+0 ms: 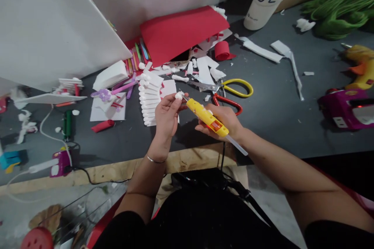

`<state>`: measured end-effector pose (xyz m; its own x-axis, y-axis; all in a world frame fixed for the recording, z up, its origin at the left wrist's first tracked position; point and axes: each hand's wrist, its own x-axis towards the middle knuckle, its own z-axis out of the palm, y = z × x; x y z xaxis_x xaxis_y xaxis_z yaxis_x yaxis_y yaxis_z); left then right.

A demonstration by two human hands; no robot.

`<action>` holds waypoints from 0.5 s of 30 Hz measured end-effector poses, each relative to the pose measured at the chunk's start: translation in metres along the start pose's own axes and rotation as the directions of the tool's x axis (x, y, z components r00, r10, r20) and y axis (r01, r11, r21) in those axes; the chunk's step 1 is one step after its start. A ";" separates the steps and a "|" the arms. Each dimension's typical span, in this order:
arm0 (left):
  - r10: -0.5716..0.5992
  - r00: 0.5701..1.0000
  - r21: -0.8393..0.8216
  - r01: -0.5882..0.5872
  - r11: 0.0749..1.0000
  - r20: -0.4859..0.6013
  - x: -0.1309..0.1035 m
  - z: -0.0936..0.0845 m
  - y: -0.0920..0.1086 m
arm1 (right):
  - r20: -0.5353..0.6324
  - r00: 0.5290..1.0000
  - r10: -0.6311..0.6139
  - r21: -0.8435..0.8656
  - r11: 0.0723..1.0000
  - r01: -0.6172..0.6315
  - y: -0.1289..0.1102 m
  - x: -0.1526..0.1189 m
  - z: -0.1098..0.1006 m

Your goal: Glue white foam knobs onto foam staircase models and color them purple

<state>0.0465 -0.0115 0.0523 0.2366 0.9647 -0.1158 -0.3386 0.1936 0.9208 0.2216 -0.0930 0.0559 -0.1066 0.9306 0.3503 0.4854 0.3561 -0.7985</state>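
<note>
Between the fingertips of my left hand (168,114) is a small white piece (179,95). My right hand (223,120) is wrapped round a yellow glue gun (204,114), whose metal tip meets or nearly meets the white piece; a clear glue stick (237,145) sticks out of its back end. Just left of my left hand, a row of white rolled pieces (148,101) lies on white card. Scissors with a yellow and a red handle (238,87) lie beyond my right hand, among white scraps (203,71).
A red sheet (184,33) lies at the back, near a white patterned cup (261,6). Green yarn (339,9), another glue gun (362,64) and a purple box (339,109) are on the right. At left are a white stack (110,74) and a green tool (67,125).
</note>
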 end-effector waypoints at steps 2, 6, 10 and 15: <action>-0.010 1.000 0.011 0.010 1.000 0.012 -0.001 0.000 0.000 | -0.016 0.999 -0.027 -0.013 1.000 0.027 -0.001 0.000 0.000; -0.009 1.000 0.040 0.008 0.999 0.021 -0.001 0.000 0.000 | -0.029 0.999 -0.019 -0.053 0.998 0.018 0.000 0.000 0.001; -0.002 1.000 0.056 0.001 0.998 0.031 -0.002 0.000 0.001 | -0.023 1.000 -0.015 -0.083 0.996 0.013 0.003 -0.001 0.002; 0.001 0.999 0.049 -0.003 0.999 0.037 -0.002 0.002 0.002 | -0.032 0.999 0.015 -0.148 0.989 -0.019 0.008 -0.005 0.005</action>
<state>0.0469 -0.0137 0.0548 0.2703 0.9575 -0.1011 -0.2941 0.1821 0.9383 0.2216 -0.0943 0.0453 -0.0719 0.9326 0.3536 0.6106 0.3214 -0.7238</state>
